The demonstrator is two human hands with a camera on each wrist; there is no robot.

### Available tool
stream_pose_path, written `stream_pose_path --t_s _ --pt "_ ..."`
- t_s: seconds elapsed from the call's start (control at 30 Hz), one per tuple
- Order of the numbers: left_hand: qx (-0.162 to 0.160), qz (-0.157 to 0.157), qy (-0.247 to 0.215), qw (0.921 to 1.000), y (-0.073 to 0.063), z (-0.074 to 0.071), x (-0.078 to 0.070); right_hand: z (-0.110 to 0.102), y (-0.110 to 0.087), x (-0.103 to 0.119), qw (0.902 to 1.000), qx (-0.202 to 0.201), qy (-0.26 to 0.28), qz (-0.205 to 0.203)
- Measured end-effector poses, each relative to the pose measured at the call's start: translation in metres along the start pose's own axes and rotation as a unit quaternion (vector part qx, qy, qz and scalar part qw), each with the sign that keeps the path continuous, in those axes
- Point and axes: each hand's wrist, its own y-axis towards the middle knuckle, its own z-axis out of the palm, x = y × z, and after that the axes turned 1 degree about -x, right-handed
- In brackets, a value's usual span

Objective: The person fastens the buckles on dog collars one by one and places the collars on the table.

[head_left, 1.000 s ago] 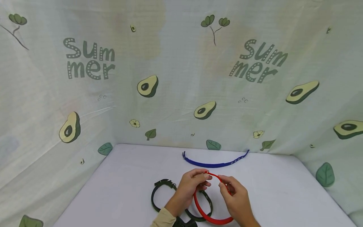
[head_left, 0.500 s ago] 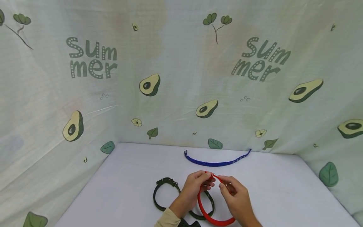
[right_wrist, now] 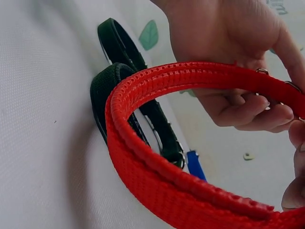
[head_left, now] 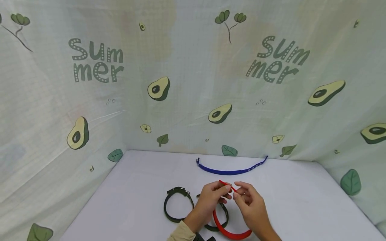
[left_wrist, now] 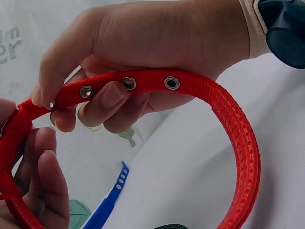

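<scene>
Both hands hold a red dog collar (head_left: 232, 235), bent into a loop above the table. My left hand (head_left: 209, 201) grips the buckle end, where a thin red tip sticks up past its fingers. The right hand (head_left: 254, 207) pinches the strap between thumb and index finger, close to the left fingertips. Metal eyelets (left_wrist: 172, 83) line the strap along the right hand's fingers in the left wrist view. In the right wrist view a metal ring (right_wrist: 262, 71) shows beside the left hand's fingers. The thick padded part hangs below both hands.
A dark green collar (head_left: 165, 207) lies looped on the white table (head_left: 135, 201), left of the hands. Another dark green collar (head_left: 226, 214) lies behind the red loop. Near the back wall a blue collar (head_left: 228, 173) is stretched out. A cloth wall with printed avocados surrounds the table.
My left hand has moved right, toward the right hand, along with the buckle end. More of the red tip shows beyond the left fingers, and the right index finger has straightened somewhat.
</scene>
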Motion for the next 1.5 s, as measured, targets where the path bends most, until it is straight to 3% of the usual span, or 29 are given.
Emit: stream_pose_path --t_s 0.2,0.33,0.53,0.77,0.9,1.07,1.23,1.5 --pt "0.016 -0.006 0.007 0.9998 -0.003 0.002 0.001 0.001 -0.003 0.000 0.9988 0.001 -0.029 0.041" --pt "0.020 -0.008 -0.017 0.9996 -0.005 0.004 0.001 -0.001 -0.003 -0.002 0.9977 0.000 -0.034 0.058" --pt "0.037 -0.001 -0.058 0.9976 -0.003 0.005 -0.001 -0.004 0.001 -0.001 0.9979 -0.008 -0.001 0.064" --pt "0.083 0.019 -0.037 0.9957 -0.003 0.011 -0.001 -0.011 0.004 0.001 0.9954 -0.022 0.062 0.070" --pt "0.065 0.013 -0.020 0.9976 -0.003 0.013 0.002 -0.012 0.003 0.001 0.9934 -0.018 0.073 0.087" --pt "0.041 0.017 0.000 0.9990 -0.007 0.013 0.001 -0.010 0.002 0.002 0.9926 -0.007 0.094 0.076" --pt "-0.002 0.018 0.016 0.9997 -0.008 0.016 -0.004 -0.008 0.003 0.004 0.9931 0.005 0.095 0.070" --pt "-0.059 0.026 -0.011 0.9978 -0.006 0.019 -0.008 -0.009 0.006 0.006 0.9932 0.024 0.080 0.081"
